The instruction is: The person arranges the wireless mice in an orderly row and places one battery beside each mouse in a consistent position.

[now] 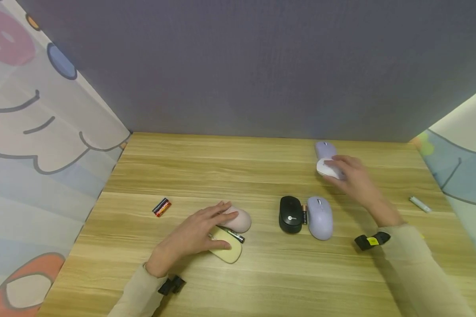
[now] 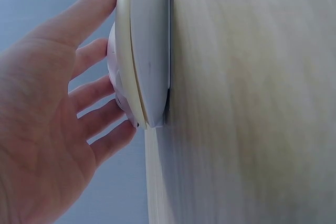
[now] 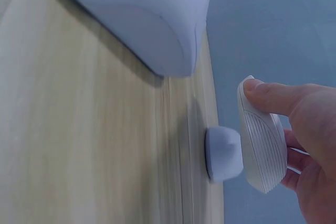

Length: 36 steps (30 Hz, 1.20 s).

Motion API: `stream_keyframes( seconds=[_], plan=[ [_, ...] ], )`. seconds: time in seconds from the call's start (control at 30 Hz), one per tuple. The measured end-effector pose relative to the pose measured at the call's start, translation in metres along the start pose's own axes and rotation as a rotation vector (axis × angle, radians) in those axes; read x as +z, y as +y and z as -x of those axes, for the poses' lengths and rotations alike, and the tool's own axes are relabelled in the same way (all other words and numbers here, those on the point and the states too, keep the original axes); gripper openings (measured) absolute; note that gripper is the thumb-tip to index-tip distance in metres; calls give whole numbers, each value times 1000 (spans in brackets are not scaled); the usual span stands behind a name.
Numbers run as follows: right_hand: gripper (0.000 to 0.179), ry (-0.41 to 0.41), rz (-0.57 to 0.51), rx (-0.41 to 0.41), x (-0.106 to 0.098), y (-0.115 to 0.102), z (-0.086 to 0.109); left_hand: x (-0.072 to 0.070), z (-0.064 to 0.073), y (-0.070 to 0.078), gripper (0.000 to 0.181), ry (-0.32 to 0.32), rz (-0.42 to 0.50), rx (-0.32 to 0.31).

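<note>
My left hand (image 1: 198, 229) spreads over a pink mouse (image 1: 243, 221) and a yellow mouse (image 1: 232, 255). Its fingertips rest on the pink one, the thumb on the yellow one. A dark and silver battery (image 1: 236, 236) lies between these two mice, partly covered by the hand. In the left wrist view, the yellow mouse (image 2: 126, 51) sits on the tabletop beside the fingers. My right hand (image 1: 355, 178) pinches a white mouse (image 1: 325, 167) by its sides, held above the table. The right wrist view shows ridges along the side of this white mouse (image 3: 262, 145).
Beyond the white mouse lies a small lilac mouse (image 1: 325, 149). A black mouse (image 1: 290, 215) and a larger lilac mouse (image 1: 320, 218) flank a battery (image 1: 304, 215). Batteries (image 1: 161, 207) lie at the left, a white stick-like piece (image 1: 420, 204) at the right. A grey panel (image 1: 262, 70) stands behind.
</note>
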State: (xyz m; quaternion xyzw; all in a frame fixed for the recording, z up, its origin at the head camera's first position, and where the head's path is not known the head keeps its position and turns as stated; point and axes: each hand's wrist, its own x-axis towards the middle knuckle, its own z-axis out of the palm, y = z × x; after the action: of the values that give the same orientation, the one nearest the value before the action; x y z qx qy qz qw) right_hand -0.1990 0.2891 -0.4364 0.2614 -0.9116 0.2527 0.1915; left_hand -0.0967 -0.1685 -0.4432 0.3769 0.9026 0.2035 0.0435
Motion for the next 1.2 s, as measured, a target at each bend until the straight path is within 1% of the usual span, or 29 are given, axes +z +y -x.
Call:
stream_keyframes(
  seconds=[0.13,0.2,0.37,0.47,0.6,0.73,0.83,1.0,1.2],
  plan=[
    [48,0,-7,-25,5,-3,-6,0,0,0,83,8,-5,10],
    [48,-11,-13,-22,6,-5,-9,1,0,-1,84,9,-6,11],
    [44,-75,-21,22,7,-11,-16,2,0,-1,84,7,-5,9],
    [42,-110,-19,29,8,-14,-20,2,-1,-1,83,9,-5,13],
    [42,-122,-25,-3,11,-16,-25,1,-1,-1,83,6,-6,13],
    [41,-124,-22,-60,18,-16,-32,1,-1,-1,83,2,-11,9],
    [40,-141,-23,-94,22,-16,-37,0,-2,-1,83,4,-13,12],
    [39,-191,-42,-102,26,-19,-45,0,-2,-2,84,10,-8,15],
    [37,-237,-66,-65,30,-17,-57,0,-2,-1,84,-4,-2,1]
  ],
)
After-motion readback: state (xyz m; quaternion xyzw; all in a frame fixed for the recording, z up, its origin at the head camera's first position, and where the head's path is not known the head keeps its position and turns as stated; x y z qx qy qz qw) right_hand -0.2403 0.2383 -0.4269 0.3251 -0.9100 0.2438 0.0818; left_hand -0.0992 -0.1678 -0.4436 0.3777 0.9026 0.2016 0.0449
